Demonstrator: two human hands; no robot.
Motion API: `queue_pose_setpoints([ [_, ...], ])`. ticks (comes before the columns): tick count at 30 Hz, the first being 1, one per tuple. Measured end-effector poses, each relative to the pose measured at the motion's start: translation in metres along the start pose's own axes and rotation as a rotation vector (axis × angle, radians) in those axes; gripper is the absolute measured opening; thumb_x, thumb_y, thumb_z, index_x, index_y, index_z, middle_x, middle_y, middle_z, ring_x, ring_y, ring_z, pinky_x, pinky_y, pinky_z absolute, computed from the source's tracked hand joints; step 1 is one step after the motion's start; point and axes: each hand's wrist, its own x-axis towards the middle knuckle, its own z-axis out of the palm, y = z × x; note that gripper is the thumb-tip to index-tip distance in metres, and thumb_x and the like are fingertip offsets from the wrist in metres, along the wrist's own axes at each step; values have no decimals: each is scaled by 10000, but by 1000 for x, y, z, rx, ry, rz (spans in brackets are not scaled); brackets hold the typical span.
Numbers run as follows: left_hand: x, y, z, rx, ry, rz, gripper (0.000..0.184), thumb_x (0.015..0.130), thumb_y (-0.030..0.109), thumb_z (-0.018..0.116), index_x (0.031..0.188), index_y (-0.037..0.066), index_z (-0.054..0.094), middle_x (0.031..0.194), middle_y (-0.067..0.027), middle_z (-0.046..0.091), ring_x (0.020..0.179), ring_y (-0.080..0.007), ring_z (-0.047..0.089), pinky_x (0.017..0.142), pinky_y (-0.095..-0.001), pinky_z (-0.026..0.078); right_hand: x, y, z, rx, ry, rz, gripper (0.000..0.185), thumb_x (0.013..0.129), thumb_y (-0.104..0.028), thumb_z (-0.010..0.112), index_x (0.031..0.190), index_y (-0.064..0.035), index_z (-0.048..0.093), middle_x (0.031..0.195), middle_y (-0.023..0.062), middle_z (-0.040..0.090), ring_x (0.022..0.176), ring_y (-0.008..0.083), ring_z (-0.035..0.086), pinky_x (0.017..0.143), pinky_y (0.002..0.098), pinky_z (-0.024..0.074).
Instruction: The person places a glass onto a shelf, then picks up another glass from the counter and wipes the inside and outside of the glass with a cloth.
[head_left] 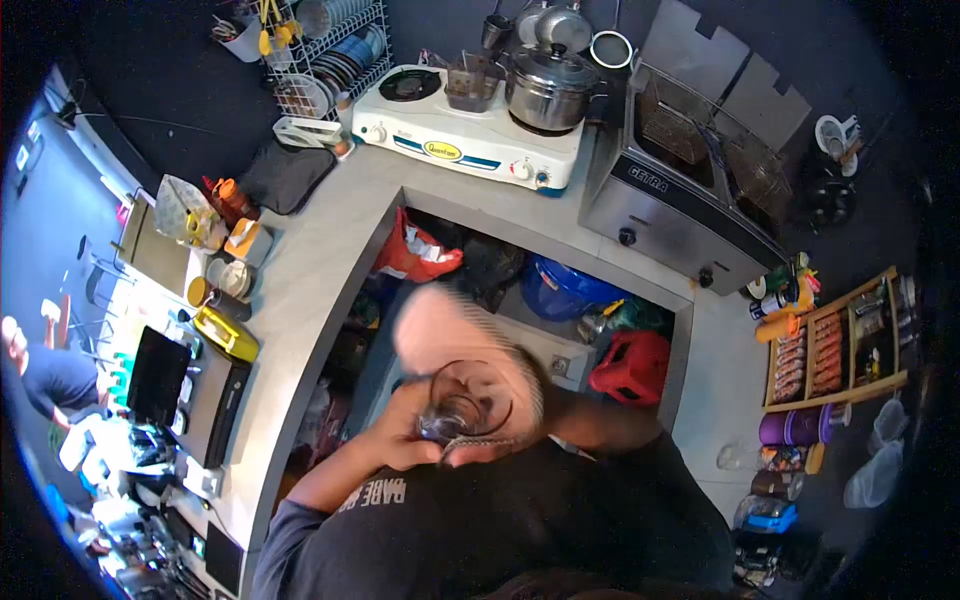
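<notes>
Grey counter (330, 230) bends around a dark-shirted person (520, 520) on the left, far and right sides. From where I stand, a steel fryer (660, 215) sits at its far right corner, with a white stove (470, 155) to the fryer's left and a lidded steel pot (548, 95) on that stove's right burner. Nearer, in front of the person's chest, a pink cloth (440, 325) spreads out, blurred. Their right hand (536, 388) is smeared and mostly covered by it, so I can't tell how it grips. Their left hand (405, 430) is curled around a clear glass (462, 408), which overlaps the cloth; I can't make out whether any cloth is inside.
</notes>
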Motion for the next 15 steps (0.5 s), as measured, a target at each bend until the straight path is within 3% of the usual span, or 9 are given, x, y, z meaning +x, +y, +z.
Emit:
queue_pose_setpoints([
  [2, -10, 14, 8, -209, 65, -119, 870, 811, 479, 744, 1411, -53, 409, 1403, -155, 497, 1294, -269, 489, 1107, -396, 344, 9, -2, 6, 147, -104, 15, 726, 750, -264, 847, 1308, 2, 466, 1239, 124, 596, 1142, 215, 583, 983, 356, 462],
  [3, -12, 18, 12, -325, 100, -173, 909, 785, 453, 762, 1446, -46, 385, 1437, -154, 482, 1317, -264, 476, 1129, -396, 328, 11, -5, 14, 209, -13, 15, 637, 730, -368, 851, 1194, -24, 582, 1128, 112, 665, 1056, 222, 639, 922, 376, 502],
  [4, -8, 19, 15, -457, 132, -217, 927, 728, 391, 799, 1455, -16, 390, 1438, -146, 493, 1324, -251, 476, 1148, -391, 317, 12, -13, 7, 76, -78, 68, 662, 723, -372, 857, 1207, -21, 571, 1123, 110, 665, 1046, 220, 640, 915, 369, 505],
  [6, -7, 15, 17, -499, 58, -241, 890, 736, 398, 793, 1434, -11, 421, 1433, -145, 499, 1328, -246, 472, 1149, -393, 316, 11, -28, -9, -173, -204, 181, 713, 708, -380, 869, 1232, -16, 549, 1114, 105, 666, 1026, 215, 641, 902, 354, 512],
  [8, -7, -3, 6, -309, -170, -183, 819, 863, 534, 706, 1374, -62, 473, 1421, -159, 492, 1322, -264, 463, 1115, -406, 334, -1, -20, -3, 51, -88, 84, 757, 698, -215, 885, 1308, 2, 492, 1216, 101, 617, 1095, 178, 597, 961, 342, 490],
  [9, -9, -12, 3, -207, -180, -195, 809, 866, 536, 703, 1370, -56, 481, 1412, -159, 500, 1315, -267, 469, 1114, -404, 334, -6, -18, 0, 160, -31, 34, 794, 693, -132, 893, 1346, 12, 464, 1267, 99, 592, 1130, 159, 575, 990, 336, 479],
  [13, -6, -16, -14, 213, -266, -299, 808, 848, 553, 713, 1366, -30, 502, 1369, -161, 534, 1267, -273, 508, 1095, -390, 354, -22, -1, 0, 116, -42, 144, 721, 738, -93, 858, 1340, 12, 475, 1256, 84, 606, 1123, 169, 584, 959, 336, 499],
  [15, 10, 37, -26, 405, -345, -502, 866, 798, 573, 754, 1378, -16, 497, 1341, -161, 551, 1215, -264, 546, 1060, -373, 393, -33, 3, 9, 545, -16, 285, 692, 734, -49, 847, 1323, 2, 488, 1210, 87, 613, 1096, 169, 589, 922, 329, 510],
])
